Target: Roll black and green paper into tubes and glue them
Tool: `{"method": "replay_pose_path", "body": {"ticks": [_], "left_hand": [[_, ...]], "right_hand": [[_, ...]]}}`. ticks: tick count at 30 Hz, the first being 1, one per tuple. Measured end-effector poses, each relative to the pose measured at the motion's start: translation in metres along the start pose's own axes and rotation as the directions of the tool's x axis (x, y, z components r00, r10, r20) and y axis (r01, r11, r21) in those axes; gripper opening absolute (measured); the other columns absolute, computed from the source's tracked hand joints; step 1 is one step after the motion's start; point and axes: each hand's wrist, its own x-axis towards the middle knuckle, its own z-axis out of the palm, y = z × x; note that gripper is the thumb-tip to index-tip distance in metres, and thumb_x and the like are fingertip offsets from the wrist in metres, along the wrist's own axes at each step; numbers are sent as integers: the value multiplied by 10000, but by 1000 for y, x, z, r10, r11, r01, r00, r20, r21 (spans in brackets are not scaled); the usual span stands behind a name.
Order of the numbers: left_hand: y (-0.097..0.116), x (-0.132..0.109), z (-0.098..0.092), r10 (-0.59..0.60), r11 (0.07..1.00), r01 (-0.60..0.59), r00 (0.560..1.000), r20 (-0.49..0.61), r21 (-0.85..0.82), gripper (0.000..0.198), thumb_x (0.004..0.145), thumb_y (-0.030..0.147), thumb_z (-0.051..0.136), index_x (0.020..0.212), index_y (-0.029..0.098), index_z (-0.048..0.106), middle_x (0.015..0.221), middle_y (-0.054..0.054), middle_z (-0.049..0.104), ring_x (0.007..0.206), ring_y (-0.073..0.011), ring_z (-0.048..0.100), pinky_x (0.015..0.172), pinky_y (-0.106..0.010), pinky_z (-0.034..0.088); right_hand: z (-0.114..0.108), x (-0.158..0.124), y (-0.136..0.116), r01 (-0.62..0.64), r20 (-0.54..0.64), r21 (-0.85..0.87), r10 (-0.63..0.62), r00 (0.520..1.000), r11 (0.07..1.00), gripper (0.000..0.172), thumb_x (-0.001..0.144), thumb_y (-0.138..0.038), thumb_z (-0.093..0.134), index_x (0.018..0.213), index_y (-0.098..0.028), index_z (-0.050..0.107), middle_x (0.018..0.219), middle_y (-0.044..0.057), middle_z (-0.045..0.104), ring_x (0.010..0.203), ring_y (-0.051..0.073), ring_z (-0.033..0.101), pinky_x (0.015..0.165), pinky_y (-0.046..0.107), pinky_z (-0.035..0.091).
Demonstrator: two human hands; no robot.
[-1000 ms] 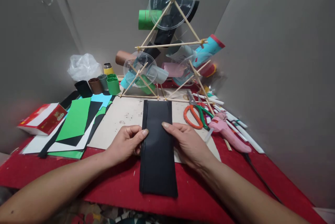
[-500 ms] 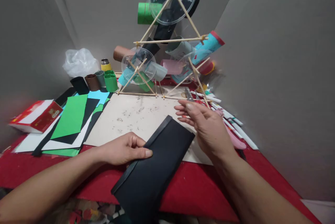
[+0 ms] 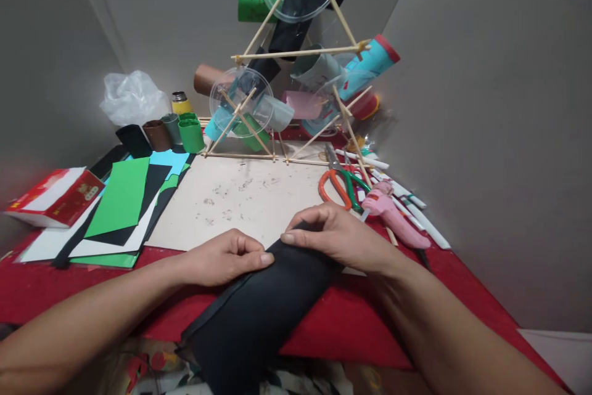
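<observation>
A sheet of black paper [image 3: 268, 315] with a folded strip along its upper long edge is held tilted above the table's front edge. My left hand [image 3: 234, 259] pinches that edge near its middle, thumb on top. Close to the upper right corner, my right hand [image 3: 335, 238] pinches the same edge between thumb and fingers. The fingers under the paper are hidden. Just beyond my right hand lie scissors [image 3: 333, 190] with one orange and one green handle, and a pink glue gun [image 3: 393, 213].
Behind the beige board [image 3: 222, 198] stands a stick frame [image 3: 300, 51] carrying clear discs and coloured paper tubes. Cut paper sheets [image 3: 118, 198], a red tissue pack [image 3: 58, 198] and short paper tubes [image 3: 157, 135] are on the left. White rolled sticks [image 3: 416, 225] lie at right on the red cloth [image 3: 467, 296].
My right hand has come down and left from above the board and taken hold of the black paper's edge. The scissors and glue gun now show. The view has shifted slightly.
</observation>
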Motion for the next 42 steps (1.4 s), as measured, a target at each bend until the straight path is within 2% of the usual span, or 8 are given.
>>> {"method": "replay_pose_path", "body": {"ticks": [5,10,17,21,32,35,38,42], "left_hand": [[-3,1,-2,-30,999,30,1000,-4,-39,458,869,546,557,640,158,474,567,52,437,470,-58,335,451,-184,271],[-4,0,-5,-70,997,70,997,15,-15,456,869,553,553,675,142,524,589,32,496,479,-65,388,457,-180,319],[-2,-2,-8,-35,998,32,998,53,46,449,907,518,511,652,148,499,578,38,448,488,-66,345,448,-181,286],[0,-3,-11,9,998,-14,997,81,68,441,904,500,530,642,144,525,599,27,472,524,-75,365,500,-198,328],[3,-9,-24,-27,986,19,999,46,163,475,918,513,509,665,124,613,632,-60,681,457,-71,530,487,-177,389],[3,-7,-33,40,997,-37,998,-38,66,450,887,517,559,718,114,666,595,-58,677,442,-81,548,478,-180,399],[2,-3,-42,145,989,-150,970,-194,-8,432,879,502,576,767,102,698,581,-57,671,448,-86,571,484,-179,408],[2,2,-39,191,968,-230,933,-304,-99,345,825,455,671,969,142,698,824,-76,728,582,-97,637,544,-181,447]], "right_hand": [[-2,1,4,44,-36,-65,-46,998,997,282,698,-437,760,662,-158,740,576,-1,639,503,101,495,469,205,379],[-17,-1,-1,-1,-161,2,1,987,1000,268,595,-429,831,642,-181,742,559,-4,649,486,115,532,451,213,411],[-27,-6,-6,3,-130,-42,-8,992,999,253,613,-434,829,648,-193,761,584,9,675,507,119,559,471,214,436],[-39,-8,-5,43,-281,-37,-52,958,998,234,571,-407,861,634,-207,758,588,2,683,510,116,563,474,209,429],[-59,-21,-11,78,-455,50,-46,889,996,294,564,-447,861,678,-197,758,627,33,706,511,140,601,486,244,477],[-65,-22,-11,143,-548,67,-83,833,987,282,575,-430,855,686,-191,755,600,21,685,479,125,569,450,234,452],[-71,-18,-9,274,-692,128,-113,713,953,271,556,-411,864,682,-201,748,602,4,682,481,116,558,456,229,454],[-70,-6,-4,407,-780,187,-116,614,894,297,495,-414,878,660,-212,735,599,-16,681,498,116,553,493,240,464]]}}
